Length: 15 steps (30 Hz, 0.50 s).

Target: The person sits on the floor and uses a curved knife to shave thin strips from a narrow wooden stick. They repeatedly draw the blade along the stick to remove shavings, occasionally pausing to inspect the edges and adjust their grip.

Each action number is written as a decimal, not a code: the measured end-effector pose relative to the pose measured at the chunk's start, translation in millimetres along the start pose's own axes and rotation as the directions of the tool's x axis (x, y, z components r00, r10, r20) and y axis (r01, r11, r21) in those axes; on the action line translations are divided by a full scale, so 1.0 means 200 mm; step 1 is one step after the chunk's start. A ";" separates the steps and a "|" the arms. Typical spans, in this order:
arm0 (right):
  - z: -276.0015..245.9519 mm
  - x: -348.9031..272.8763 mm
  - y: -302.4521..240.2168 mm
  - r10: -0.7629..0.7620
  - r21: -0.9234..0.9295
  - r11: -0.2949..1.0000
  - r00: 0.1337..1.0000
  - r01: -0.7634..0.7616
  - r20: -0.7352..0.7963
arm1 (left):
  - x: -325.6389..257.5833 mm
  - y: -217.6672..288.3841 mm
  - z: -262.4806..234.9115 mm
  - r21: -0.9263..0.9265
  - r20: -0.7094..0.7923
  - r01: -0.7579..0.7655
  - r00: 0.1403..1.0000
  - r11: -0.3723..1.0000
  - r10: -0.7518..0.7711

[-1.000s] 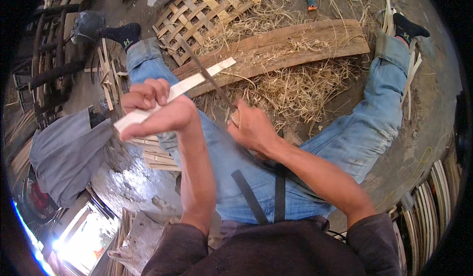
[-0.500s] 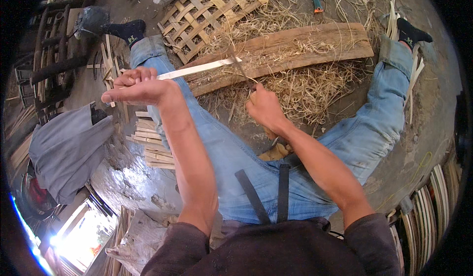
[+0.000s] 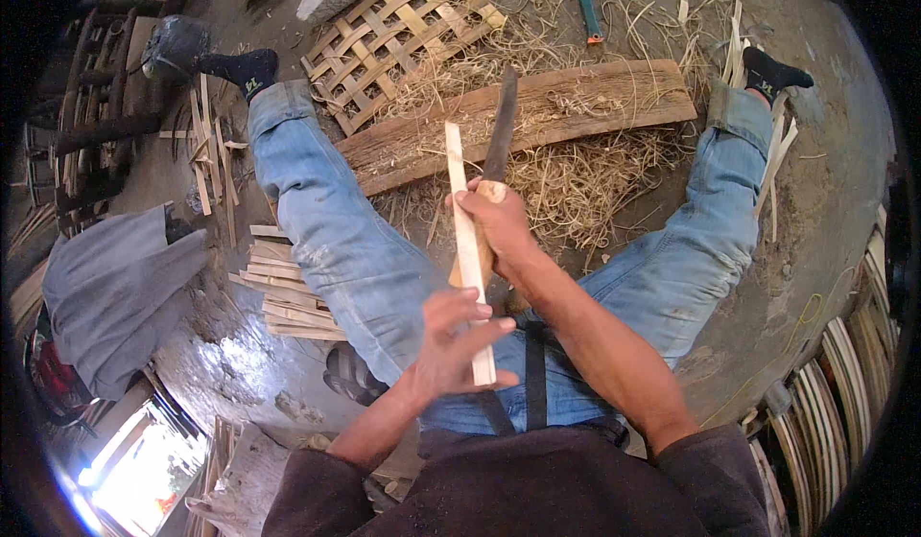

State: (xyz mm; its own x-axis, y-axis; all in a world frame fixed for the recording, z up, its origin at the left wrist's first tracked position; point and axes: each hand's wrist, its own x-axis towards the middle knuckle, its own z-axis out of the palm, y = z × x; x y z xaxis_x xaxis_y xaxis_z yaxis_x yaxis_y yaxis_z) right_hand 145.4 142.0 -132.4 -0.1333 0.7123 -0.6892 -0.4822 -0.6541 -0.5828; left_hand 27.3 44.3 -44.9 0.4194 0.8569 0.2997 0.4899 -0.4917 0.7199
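Note:
I sit on the ground with my legs in blue jeans spread wide. My left hand (image 3: 453, 338) grips the near end of a pale bamboo strip (image 3: 462, 221), which points away from me over my lap. My right hand (image 3: 499, 221) holds a knife (image 3: 499, 127) by its wooden handle, the dark blade pointing away and lying right beside the strip's far half. Both hands are close together above my thighs.
A long wooden plank (image 3: 537, 115) lies across the ground between my feet, amid straw-like shavings (image 3: 576, 177). A woven bamboo mat (image 3: 393, 29) lies beyond it. Cut bamboo strips (image 3: 283, 292) are stacked by my left leg. A grey cloth (image 3: 115, 288) lies at the left.
My left hand has come down from the left to my lap, turning the strip from crosswise to pointing away. My right hand now holds the knife up against the strip.

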 end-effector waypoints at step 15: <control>0.04 -0.21 -0.14 -0.477 -0.424 0.803 0.878 0.418 -0.037 | 0.20 -0.28 0.03 -0.338 0.202 0.613 0.789 0.715 -0.581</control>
State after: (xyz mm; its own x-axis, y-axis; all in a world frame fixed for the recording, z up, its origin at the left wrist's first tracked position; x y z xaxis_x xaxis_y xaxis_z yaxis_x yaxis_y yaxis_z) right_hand 158.0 132.4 -84.6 0.1450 0.9279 -0.3434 -0.0762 -0.3355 -0.9389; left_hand 21.4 105.6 -77.8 0.2007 0.9299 -0.3081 0.3491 0.2259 0.9094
